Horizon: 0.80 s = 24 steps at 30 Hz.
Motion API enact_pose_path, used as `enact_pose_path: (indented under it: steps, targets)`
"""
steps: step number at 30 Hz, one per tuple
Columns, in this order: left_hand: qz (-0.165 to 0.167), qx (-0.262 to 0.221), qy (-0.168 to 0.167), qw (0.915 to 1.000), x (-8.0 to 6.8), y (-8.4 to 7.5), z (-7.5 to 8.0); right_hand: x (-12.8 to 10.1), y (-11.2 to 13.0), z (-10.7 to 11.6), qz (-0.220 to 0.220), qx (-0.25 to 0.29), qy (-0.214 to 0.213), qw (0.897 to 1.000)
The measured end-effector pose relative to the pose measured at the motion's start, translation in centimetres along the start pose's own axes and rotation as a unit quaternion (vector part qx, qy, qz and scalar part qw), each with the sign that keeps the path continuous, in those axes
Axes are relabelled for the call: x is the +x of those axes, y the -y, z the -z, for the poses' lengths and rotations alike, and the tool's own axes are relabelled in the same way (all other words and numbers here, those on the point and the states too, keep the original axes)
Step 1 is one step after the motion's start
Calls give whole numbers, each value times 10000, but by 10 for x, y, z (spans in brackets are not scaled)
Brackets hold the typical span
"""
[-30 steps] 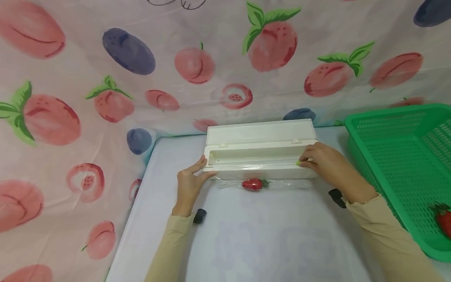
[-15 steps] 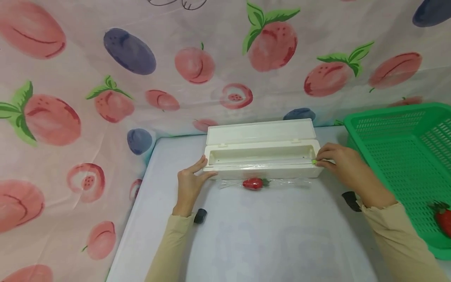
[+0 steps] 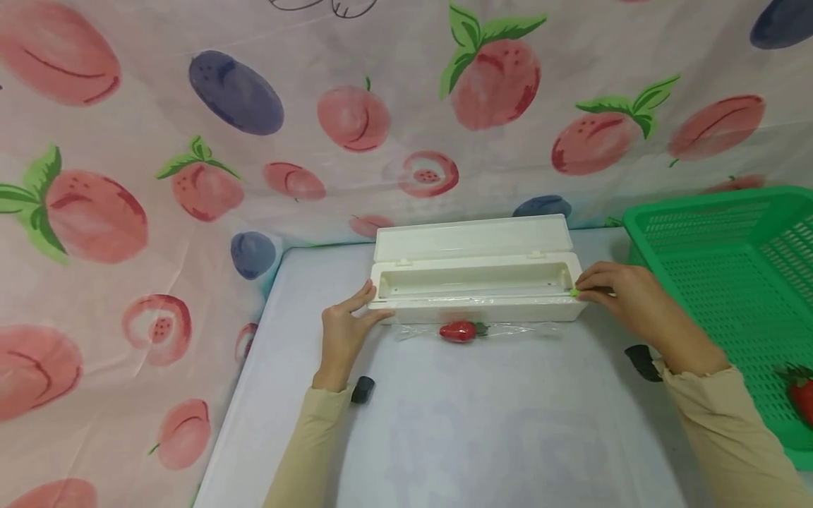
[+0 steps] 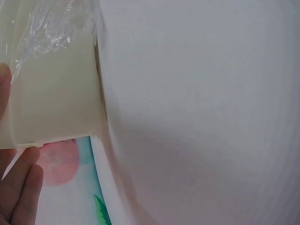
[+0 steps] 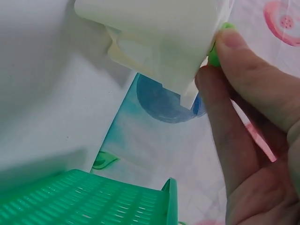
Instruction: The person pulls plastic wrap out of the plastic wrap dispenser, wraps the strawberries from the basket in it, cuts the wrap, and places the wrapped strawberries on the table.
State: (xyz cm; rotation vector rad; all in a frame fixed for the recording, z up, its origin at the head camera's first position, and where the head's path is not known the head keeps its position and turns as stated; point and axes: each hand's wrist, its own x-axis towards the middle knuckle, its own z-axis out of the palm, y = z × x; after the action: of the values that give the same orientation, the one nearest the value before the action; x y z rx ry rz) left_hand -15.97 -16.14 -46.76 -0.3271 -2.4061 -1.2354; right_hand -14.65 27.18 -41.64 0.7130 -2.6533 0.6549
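The person's left hand (image 3: 343, 331) grips the left end of a white cling-film dispenser (image 3: 521, 312) — its lid raised on the far side — while the right hand (image 3: 644, 307) pinches the green slider (image 3: 574, 293) at the right end. Just on the near side, a red strawberry (image 3: 458, 331) lies within clear film (image 3: 524, 329); farther right, a green plastic basket (image 3: 718, 289) holds another strawberry (image 3: 802, 396).

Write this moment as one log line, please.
left hand grips white box | right hand pinches green tab | lid open | strawberry, clear film: in front of box | green basket: another strawberry inside
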Motion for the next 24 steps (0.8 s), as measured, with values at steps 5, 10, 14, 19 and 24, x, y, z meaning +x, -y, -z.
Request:
enact_pose_path:
  steps: [5,10,14,19,24]
  targets:
    - [-34,-34,-34,10000,0,-1,0,-1,1,2,-249,57,137,9996]
    - [-25,-8,2,10000,0,1,0,0,2,3,-440,40,205,9988]
    - [5,11,28,10000,0,1,0,-1,3,3,-476,5,241,9986]
    - [-21,10,-21,10000,0,0,1,-2,8,4,-649,-42,437,9969]
    - [58,-7,12,10000,0,-1,0,-4,14,5,-880,-133,613,9941]
